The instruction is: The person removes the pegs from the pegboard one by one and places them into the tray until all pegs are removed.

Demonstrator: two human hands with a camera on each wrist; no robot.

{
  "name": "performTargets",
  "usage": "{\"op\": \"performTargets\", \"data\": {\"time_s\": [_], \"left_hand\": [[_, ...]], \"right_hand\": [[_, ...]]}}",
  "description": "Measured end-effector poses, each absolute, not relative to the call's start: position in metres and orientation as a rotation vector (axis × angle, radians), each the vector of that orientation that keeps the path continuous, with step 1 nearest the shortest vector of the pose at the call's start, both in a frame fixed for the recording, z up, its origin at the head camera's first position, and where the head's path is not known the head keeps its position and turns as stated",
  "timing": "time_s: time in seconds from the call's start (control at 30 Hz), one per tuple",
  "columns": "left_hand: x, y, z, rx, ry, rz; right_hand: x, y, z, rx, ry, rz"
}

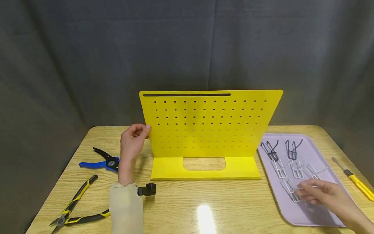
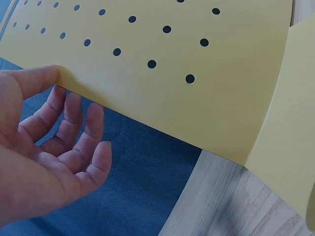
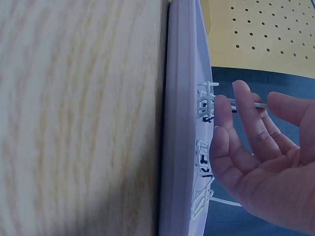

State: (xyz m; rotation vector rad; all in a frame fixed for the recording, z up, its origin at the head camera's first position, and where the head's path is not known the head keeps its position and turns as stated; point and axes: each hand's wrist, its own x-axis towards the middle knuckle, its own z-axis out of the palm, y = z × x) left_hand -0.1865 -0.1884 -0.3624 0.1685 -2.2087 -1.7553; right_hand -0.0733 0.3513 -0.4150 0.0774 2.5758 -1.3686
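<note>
A yellow pegboard (image 1: 204, 130) stands upright on its bent base, with rows of round holes and a slot along the top. My left hand (image 1: 132, 143) holds its left edge, thumb on the front face and fingers behind. In the left wrist view, that hand's thumb (image 2: 42, 75) presses the yellow sheet near its edge. Over the lilac tray (image 1: 317, 216), my right hand (image 1: 322, 195) pinches a white wire pegboard hook (image 1: 289, 190) between thumb and fingers. Its prong shows between the fingers in the right wrist view, partly hidden.
Further white wire hooks (image 1: 298, 169) and black wire hooks (image 1: 292, 151) lie in the tray. A yellow-handled screwdriver (image 1: 359, 185) lies right of it. Blue-handled pliers (image 1: 109, 162) and yellow-and-black pliers (image 1: 73, 203) lie at left. A dark curtain (image 1: 187, 48) hangs behind the table.
</note>
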Motion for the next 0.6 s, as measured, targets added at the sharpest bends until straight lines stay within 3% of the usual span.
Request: {"op": "performTargets", "data": {"time_s": [0.33,0.6], "left_hand": [[-0.186,-0.187,-0.365,0.183,-2.2,-1.771],[-0.184,-0.188,-0.366,0.189,-2.235,-1.698]], "right_hand": [[-0.074,0.36,-0.417,-0.1,2.586,-1.348],[-0.066,0.35,-0.395,0.173,2.975,-1.248]]}}
